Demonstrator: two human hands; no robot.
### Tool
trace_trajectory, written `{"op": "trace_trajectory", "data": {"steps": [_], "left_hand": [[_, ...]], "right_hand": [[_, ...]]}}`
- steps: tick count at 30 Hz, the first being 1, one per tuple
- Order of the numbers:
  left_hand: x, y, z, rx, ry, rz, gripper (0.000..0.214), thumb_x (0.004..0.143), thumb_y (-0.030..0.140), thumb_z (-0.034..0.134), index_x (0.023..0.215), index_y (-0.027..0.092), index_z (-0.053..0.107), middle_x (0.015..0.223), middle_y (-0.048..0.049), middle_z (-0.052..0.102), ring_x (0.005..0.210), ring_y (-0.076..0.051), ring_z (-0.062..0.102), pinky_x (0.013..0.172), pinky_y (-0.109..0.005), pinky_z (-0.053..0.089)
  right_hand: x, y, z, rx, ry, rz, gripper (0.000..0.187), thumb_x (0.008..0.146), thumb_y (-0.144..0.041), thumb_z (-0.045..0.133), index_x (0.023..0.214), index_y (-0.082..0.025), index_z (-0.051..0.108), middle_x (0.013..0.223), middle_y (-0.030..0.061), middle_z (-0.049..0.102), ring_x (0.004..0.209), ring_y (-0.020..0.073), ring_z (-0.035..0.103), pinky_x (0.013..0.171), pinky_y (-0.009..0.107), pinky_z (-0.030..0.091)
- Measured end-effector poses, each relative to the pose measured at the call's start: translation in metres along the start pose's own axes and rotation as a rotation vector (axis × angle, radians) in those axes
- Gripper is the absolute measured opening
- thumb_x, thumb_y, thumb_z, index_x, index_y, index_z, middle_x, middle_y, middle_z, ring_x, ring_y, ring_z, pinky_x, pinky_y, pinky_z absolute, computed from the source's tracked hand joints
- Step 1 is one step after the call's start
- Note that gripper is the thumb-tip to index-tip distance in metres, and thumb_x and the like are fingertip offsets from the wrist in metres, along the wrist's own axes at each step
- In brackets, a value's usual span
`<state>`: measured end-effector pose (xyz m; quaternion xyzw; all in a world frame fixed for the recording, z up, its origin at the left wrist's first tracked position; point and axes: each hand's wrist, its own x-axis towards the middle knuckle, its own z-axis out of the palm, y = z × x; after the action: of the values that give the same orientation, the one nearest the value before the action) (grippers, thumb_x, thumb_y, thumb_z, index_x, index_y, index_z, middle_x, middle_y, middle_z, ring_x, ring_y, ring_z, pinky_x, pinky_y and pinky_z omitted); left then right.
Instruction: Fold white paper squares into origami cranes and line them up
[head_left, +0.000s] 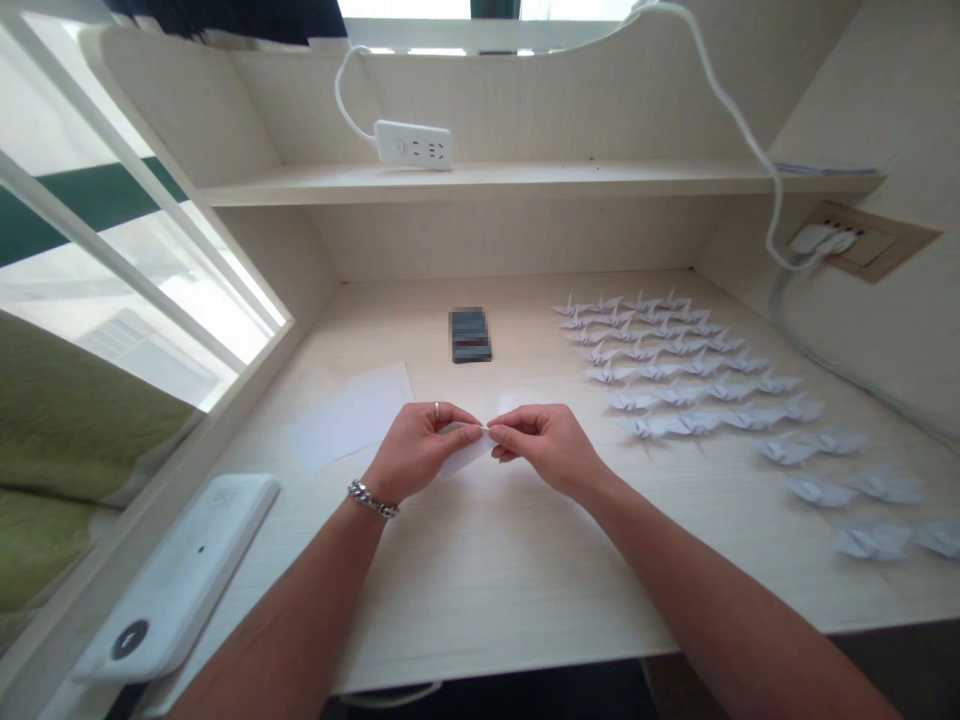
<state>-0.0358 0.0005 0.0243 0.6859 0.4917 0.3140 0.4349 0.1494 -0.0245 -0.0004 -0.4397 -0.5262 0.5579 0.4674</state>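
Between my two hands, low over the middle of the desk, is a small piece of white paper (466, 458). My left hand (431, 445) pinches it between thumb and fingers; a ring and a chain bracelet show on that hand and wrist. Opposite, my right hand (544, 445) pinches the paper's upper corner, its fingertips almost touching the left ones. The fingers cover part of the paper, so its folds are hard to make out. Loose white sheets (352, 415) lie just left of my left hand. Rows of folded white paper cranes (675, 365) stand to the right.
A dark phone-like object (470, 335), blurred out, lies behind my hands. A long white device (184, 575) rests at the left edge. On the shelf (525, 180) sits a power strip (412, 145). A white cable (731, 100) hangs to the wall socket (862, 240).
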Motion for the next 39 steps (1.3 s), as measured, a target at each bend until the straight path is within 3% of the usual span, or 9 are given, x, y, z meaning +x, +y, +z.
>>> {"op": "trace_trajectory", "data": {"steps": [5,12,22,32,39], "left_hand": [[0.0013,-0.005,0.0007,0.0,-0.007,0.001,0.022,0.072,0.039,0.07,0.073,0.018,0.075,0.065,-0.004,0.071,0.057,-0.016,0.06,0.051,-0.024,0.043],[0.0007,-0.0042,0.0,0.1,-0.02,0.037,0.024,0.074,0.042,0.07,0.077,0.019,0.076,0.067,-0.0035,0.072,0.06,-0.016,0.061,0.052,-0.023,0.042],[-0.0014,0.0026,-0.0013,0.029,0.072,0.041,0.024,0.073,0.04,0.071,0.077,0.017,0.075,0.067,-0.003,0.07,0.058,-0.014,0.058,0.052,-0.022,0.043],[-0.0001,-0.0002,0.0008,-0.025,0.027,-0.021,0.024,0.072,0.039,0.071,0.076,0.015,0.075,0.064,-0.002,0.068,0.054,-0.012,0.054,0.049,-0.021,0.04],[0.0001,0.0031,-0.0015,-0.084,0.055,-0.087,0.024,0.068,0.038,0.074,0.073,0.014,0.074,0.06,-0.0009,0.066,0.051,-0.01,0.05,0.046,-0.02,0.038]], "right_hand": [[-0.0008,0.0012,0.0015,-0.041,0.024,0.004,0.023,0.067,-0.032,0.077,0.083,-0.014,0.076,0.066,0.0048,0.072,0.063,0.0166,0.067,0.066,0.032,0.057],[-0.0044,-0.0004,0.0017,-0.183,0.059,-0.077,0.016,0.073,-0.027,0.072,0.084,-0.017,0.077,0.069,0.0043,0.072,0.064,0.0171,0.066,0.066,0.032,0.055],[-0.0011,0.001,0.0022,0.039,0.107,-0.09,0.032,0.06,-0.028,0.083,0.087,-0.015,0.074,0.075,0.0052,0.073,0.07,0.0183,0.068,0.069,0.032,0.057],[-0.0028,-0.0033,0.003,-0.052,0.083,-0.141,0.022,0.075,-0.032,0.073,0.087,-0.014,0.074,0.067,0.0035,0.07,0.06,0.0149,0.067,0.063,0.03,0.058],[0.0031,-0.0009,-0.0051,0.106,0.098,-0.068,0.032,0.077,-0.041,0.069,0.094,-0.014,0.069,0.07,0.0022,0.069,0.06,0.014,0.068,0.059,0.028,0.059]]}}
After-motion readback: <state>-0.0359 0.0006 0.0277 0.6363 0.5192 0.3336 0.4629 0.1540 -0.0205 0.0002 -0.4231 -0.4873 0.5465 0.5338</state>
